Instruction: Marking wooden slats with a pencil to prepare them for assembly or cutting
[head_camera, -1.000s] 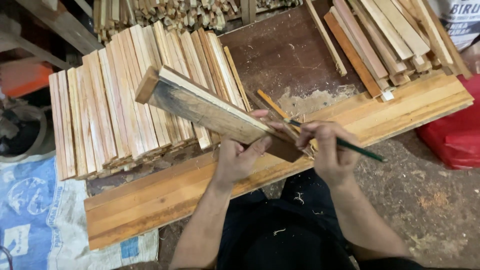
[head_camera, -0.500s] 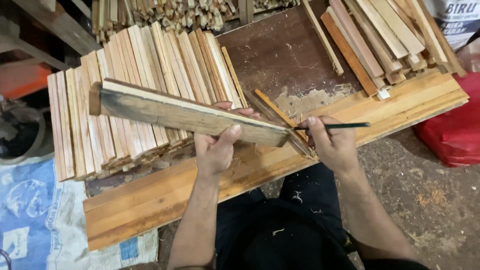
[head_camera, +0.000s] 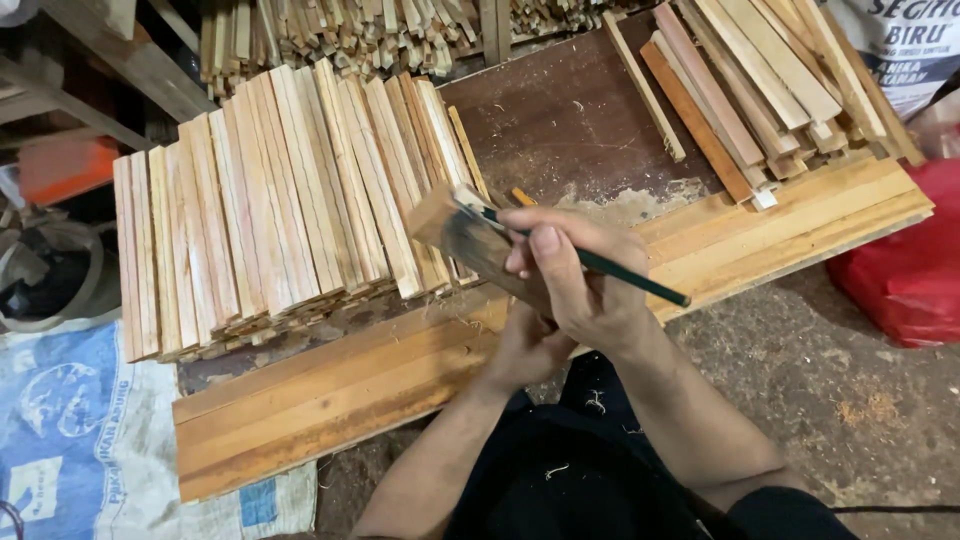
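Right hand (head_camera: 580, 290): grip closed on a green pencil (head_camera: 610, 272), its tip touching the raised end of a weathered wooden board (head_camera: 465, 232). Left hand (head_camera: 530, 348): partly hidden beneath the right, grip wrapped around the board's lower part, holding it tilted above the tabletop (head_camera: 570, 110). Left of the board, a stack of pale wooden slats (head_camera: 270, 210); at upper right, a pile of longer strips (head_camera: 760, 80).
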